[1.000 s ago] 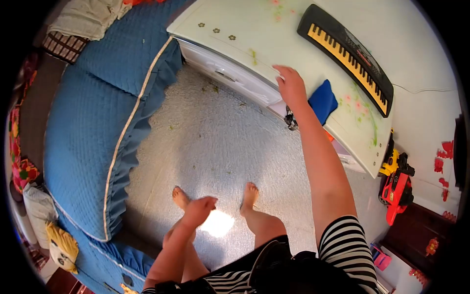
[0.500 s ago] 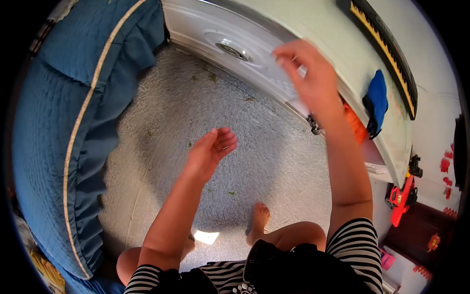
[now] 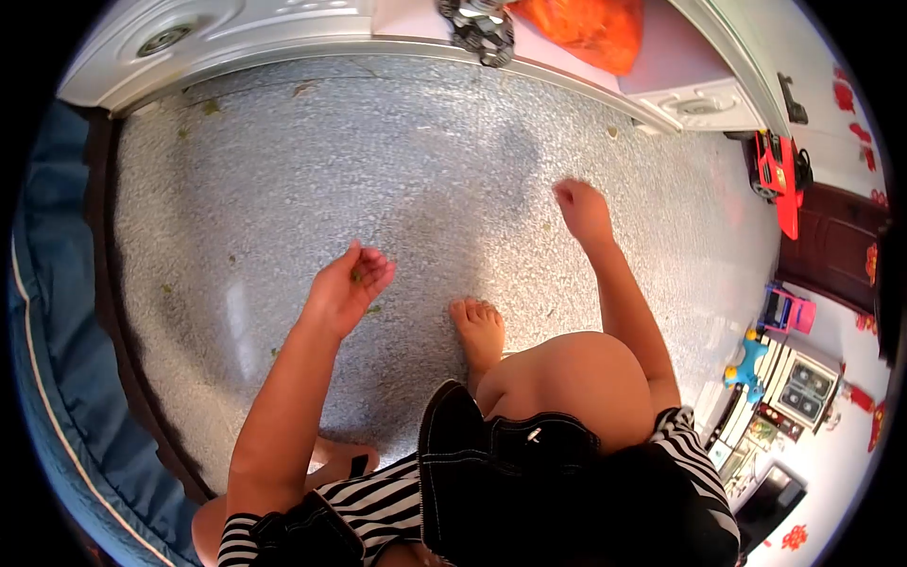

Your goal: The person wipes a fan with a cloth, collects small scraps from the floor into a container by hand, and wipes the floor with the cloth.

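Observation:
My left hand (image 3: pixel 348 288) hovers over the speckled grey floor (image 3: pixel 406 161), its fingers loosely cupped. A small green scrap (image 3: pixel 356 277), perhaps a bit of leaf, shows in its palm. To the right, my right hand (image 3: pixel 583 213) is held low above the floor near my knee, with the fingers curled in. Whatever it may hold is hidden, and the fingertips are a little blurred. Small green scraps (image 3: pixel 210 107) lie scattered on the floor, one of them (image 3: pixel 374 309) just beside my left hand.
White cabinets (image 3: pixel 255 38) run along the far side. An orange bag (image 3: pixel 595 33) and a grey-black toy (image 3: pixel 482 28) sit at an open shelf. Blue quilted fabric (image 3: pixel 57 359) hangs at left. A red toy vehicle (image 3: pixel 777 175) and a pink-purple chair (image 3: pixel 789 309) stand at right.
The view has turned right and down towards the floor. My right hand has dropped from in front of the cabinet to low over the floor. A green scrap now shows in my left palm.

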A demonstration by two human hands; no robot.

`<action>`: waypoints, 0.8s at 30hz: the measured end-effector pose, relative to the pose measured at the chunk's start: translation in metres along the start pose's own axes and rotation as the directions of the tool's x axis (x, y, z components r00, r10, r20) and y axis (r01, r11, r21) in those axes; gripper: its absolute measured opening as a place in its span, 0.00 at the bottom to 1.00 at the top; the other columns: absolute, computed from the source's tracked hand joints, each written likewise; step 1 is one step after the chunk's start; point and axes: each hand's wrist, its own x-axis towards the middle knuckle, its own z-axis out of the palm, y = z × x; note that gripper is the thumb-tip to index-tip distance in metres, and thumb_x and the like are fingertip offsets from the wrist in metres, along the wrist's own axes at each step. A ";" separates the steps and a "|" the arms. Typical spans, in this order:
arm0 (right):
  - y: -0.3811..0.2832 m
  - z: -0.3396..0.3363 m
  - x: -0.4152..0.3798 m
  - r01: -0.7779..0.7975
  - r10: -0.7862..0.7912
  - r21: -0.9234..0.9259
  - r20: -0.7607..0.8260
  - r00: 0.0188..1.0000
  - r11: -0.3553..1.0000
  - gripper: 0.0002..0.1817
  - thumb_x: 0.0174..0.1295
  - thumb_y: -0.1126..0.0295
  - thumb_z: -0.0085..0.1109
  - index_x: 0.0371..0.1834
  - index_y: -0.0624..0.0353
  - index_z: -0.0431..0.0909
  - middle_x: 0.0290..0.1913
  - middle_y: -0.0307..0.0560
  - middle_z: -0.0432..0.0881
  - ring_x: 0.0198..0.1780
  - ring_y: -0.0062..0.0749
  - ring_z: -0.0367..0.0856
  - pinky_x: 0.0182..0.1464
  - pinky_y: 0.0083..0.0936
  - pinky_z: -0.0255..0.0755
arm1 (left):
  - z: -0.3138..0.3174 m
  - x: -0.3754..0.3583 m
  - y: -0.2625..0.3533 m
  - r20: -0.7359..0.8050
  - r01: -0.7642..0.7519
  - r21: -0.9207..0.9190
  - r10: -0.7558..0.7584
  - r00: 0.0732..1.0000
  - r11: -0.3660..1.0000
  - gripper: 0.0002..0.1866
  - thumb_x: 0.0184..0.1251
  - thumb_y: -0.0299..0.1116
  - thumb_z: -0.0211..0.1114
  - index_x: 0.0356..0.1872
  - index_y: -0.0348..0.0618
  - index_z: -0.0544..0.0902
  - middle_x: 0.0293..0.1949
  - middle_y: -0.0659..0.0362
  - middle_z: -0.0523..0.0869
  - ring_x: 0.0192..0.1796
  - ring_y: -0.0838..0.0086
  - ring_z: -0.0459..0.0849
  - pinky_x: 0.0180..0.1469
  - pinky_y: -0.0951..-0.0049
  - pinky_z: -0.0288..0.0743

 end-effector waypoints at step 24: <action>-0.133 0.042 -0.046 -0.346 -0.342 0.852 0.485 0.805 0.394 0.06 0.60 0.74 0.63 0.40 0.59 0.81 0.35 0.47 0.82 0.35 0.36 0.82 0.40 0.29 0.76 | 0.002 0.034 -0.067 0.127 0.001 0.064 -0.009 0.992 0.998 0.19 0.81 0.40 0.52 0.56 0.32 0.78 0.52 0.50 0.83 0.59 0.62 0.80 0.69 0.59 0.73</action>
